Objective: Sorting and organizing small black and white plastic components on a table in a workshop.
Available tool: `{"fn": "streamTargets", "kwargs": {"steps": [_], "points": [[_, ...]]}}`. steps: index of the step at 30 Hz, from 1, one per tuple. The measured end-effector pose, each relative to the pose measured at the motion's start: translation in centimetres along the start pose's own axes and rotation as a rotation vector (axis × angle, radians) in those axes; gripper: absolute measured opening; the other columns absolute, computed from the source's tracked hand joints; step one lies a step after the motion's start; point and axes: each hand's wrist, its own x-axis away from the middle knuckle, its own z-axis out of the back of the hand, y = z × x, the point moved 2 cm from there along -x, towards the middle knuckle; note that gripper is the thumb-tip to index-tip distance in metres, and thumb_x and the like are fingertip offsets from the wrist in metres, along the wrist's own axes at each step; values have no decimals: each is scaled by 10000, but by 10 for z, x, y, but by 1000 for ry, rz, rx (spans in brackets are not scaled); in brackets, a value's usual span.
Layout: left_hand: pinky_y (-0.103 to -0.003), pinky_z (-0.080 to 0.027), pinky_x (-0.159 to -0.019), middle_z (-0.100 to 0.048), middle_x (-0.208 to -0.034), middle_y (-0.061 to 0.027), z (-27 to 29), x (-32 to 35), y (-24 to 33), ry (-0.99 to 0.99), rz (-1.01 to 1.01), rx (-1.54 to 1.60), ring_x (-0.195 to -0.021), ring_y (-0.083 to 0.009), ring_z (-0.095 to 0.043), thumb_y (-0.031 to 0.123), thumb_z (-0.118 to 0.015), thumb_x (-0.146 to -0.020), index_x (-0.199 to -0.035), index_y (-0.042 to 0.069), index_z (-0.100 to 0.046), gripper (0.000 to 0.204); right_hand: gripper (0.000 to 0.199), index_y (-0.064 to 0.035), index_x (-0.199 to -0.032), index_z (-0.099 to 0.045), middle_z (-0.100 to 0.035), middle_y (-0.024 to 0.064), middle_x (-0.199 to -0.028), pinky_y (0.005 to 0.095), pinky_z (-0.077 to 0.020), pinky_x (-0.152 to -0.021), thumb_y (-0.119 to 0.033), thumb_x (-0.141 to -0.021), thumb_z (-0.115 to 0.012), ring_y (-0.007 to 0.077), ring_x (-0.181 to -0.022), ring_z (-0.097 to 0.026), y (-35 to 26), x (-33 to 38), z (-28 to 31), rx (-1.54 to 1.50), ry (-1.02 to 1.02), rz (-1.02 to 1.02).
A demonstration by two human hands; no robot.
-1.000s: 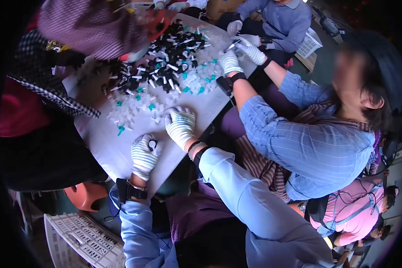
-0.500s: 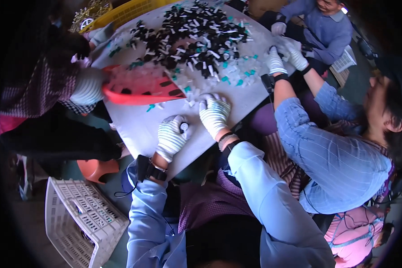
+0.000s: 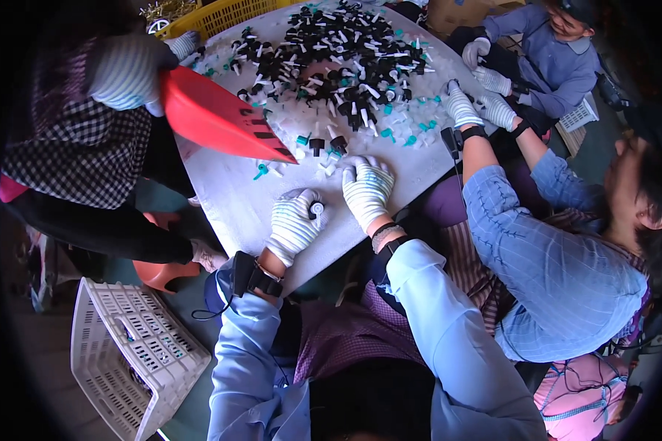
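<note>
My left hand [image 3: 294, 224], in a striped work glove, is closed around a small black and white pump part [image 3: 315, 209] just above the near edge of the white table [image 3: 232, 195]. My right hand [image 3: 366, 189], gloved the same way, rests palm down on the table next to a black part [image 3: 339, 144] and some loose white and teal pieces [image 3: 324, 167]. A big heap of black, white and teal pump parts [image 3: 338, 51] covers the far half of the table.
A person on the left holds a red scoop [image 3: 213, 117] over the table. Two more people on the right work with gloved hands [image 3: 478, 106]. A white plastic crate [image 3: 129, 353] and an orange stool [image 3: 165, 272] stand on the floor at lower left. A yellow crate [image 3: 221, 15] sits behind.
The view has swung so that the table and the heap sit higher and more central. The red scoop has come in over the table. My hands stay near the table's edge.
</note>
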Motion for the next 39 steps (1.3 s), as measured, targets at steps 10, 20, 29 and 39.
{"fn": "streamTargets", "kwargs": {"steps": [10,20,29,39], "points": [[-435,-489,-670,-634,-790,-171,2,1,1,12,-20,15,-736,-380,-612,299,-720,-740,-804,56,-600,278,232,-177,-1019,-639,-638,93,-1008,481,-445,-805,-246,-798,-619,334,-902,-588,-2,-1,3,34,-17,-23],[-464,-477,-762,-645,-780,-178,3,2,4,37,-8,-44,-759,-386,-616,399,-684,-742,-851,68,-641,351,497,-222,-1294,-503,-589,164,-1123,511,-465,-794,-302,-818,-622,390,-915,-601,1,-2,6,-84,-51,-112],[-435,-482,-626,-637,-706,-171,3,1,2,85,-23,17,-661,-368,-621,295,-689,-753,-841,50,-640,265,637,-197,-1331,-492,-538,65,-1252,524,-223,-1082,-394,-757,-686,251,-1219,-444,-32,-13,-15,-81,49,470],[-303,-468,-797,-588,-967,-62,36,15,1,308,263,554,-917,-156,-555,103,-654,-856,-1047,56,-572,213,297,-153,-1075,-622,-621,60,-1042,460,-351,-954,-222,-787,-639,269,-1025,-541,-56,-13,-17,-104,-84,662]]}}
